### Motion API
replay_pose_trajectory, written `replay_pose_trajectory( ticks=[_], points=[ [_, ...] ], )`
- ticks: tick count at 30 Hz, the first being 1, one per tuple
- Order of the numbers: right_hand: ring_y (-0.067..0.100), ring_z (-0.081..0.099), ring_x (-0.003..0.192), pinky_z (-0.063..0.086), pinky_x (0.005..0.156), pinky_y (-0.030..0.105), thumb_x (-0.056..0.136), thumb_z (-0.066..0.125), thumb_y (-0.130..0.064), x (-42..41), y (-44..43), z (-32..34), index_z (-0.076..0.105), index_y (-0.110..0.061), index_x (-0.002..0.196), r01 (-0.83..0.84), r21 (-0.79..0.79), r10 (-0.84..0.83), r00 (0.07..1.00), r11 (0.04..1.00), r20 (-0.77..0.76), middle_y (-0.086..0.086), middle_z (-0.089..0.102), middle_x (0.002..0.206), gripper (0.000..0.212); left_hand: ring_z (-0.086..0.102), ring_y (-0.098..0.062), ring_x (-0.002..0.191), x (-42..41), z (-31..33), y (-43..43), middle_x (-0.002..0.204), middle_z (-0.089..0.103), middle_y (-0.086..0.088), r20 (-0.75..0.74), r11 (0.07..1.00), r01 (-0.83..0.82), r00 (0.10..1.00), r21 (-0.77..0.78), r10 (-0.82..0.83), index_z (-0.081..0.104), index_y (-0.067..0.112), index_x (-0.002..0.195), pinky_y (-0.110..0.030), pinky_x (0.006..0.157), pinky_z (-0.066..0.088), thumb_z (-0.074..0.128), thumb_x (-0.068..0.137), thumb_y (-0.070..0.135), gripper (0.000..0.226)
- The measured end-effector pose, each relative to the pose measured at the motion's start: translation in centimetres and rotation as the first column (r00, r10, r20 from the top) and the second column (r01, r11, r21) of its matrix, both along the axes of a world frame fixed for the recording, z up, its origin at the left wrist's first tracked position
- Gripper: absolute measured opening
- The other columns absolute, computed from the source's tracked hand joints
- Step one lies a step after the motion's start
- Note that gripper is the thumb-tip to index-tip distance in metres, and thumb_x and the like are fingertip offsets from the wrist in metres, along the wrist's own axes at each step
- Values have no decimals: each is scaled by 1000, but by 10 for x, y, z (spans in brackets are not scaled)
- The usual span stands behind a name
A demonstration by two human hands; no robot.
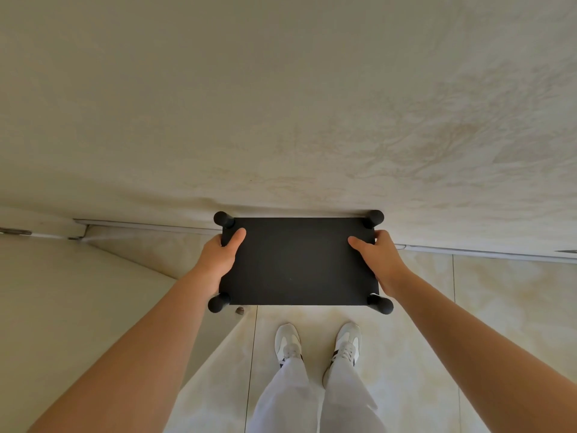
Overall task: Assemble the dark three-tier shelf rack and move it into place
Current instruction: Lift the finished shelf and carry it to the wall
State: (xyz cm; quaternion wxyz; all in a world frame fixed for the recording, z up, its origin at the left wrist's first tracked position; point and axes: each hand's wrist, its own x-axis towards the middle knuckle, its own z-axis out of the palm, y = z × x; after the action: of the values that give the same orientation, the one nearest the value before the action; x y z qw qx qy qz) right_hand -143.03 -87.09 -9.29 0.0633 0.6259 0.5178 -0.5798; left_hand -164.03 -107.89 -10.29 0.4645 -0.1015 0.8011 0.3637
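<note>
I look straight down on the dark shelf rack [298,260]. Only its black top panel and the round caps of its corner posts show; the lower tiers are hidden beneath. The rack's far edge lies against the pale marbled wall [312,120]. My left hand [220,259] grips the panel's left edge, thumb on top. My right hand [379,260] grips the right edge the same way.
A light door [62,307] stands at the left, with a hinge [15,231] at its top corner and a small brown doorstop [239,310] by the rack's near left post. A baseboard [468,251] runs along the wall. My white shoes [317,345] stand on beige tiles just behind the rack.
</note>
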Motion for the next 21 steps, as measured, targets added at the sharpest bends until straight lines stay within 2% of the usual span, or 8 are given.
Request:
replay_pose_trajectory(
  ticks=[4,8,12,16,21],
  points=[
    [26,63,99,53,93,48,90,67,-36,2,0,-2,45,-17,120,22,-7,-22,1000,1000,-15,5,61,109,42,62,-28,104,-3,0,1,112,67,-6,0,1000,31,1000,5,-31,61,21,98,-48,97,48,56,97,55,35],
    [25,64,99,54,93,49,90,68,-34,3,1,-1,46,-18,124,36,-28,-37,999,999,-29,5,62,110,44,62,-27,104,-1,0,-1,110,67,-5,15,999,32,999,6,-32,61,21,98,-47,97,47,55,97,55,35],
    [24,64,97,54,91,46,90,68,-33,7,0,-1,47,-18,120,42,-64,-45,998,997,-40,5,63,109,40,64,-21,96,0,0,-3,107,68,-3,57,1000,14,998,16,-15,62,20,101,-41,83,47,56,96,57,38],
    [24,65,97,55,92,46,90,68,-30,10,-3,-1,50,-17,120,56,-67,-60,997,996,-57,6,65,107,38,63,-26,102,-1,-3,-4,108,68,-5,63,1000,11,998,-8,-10,60,19,100,-46,93,49,54,95,62,44],
    [26,66,97,56,90,46,89,69,-28,9,0,0,51,-15,123,86,-71,-91,994,994,-68,8,66,109,40,64,-27,104,-3,-6,-3,113,68,-9,63,1000,-11,998,-20,12,61,15,99,-45,95,50,55,93,64,50]
  ],
)
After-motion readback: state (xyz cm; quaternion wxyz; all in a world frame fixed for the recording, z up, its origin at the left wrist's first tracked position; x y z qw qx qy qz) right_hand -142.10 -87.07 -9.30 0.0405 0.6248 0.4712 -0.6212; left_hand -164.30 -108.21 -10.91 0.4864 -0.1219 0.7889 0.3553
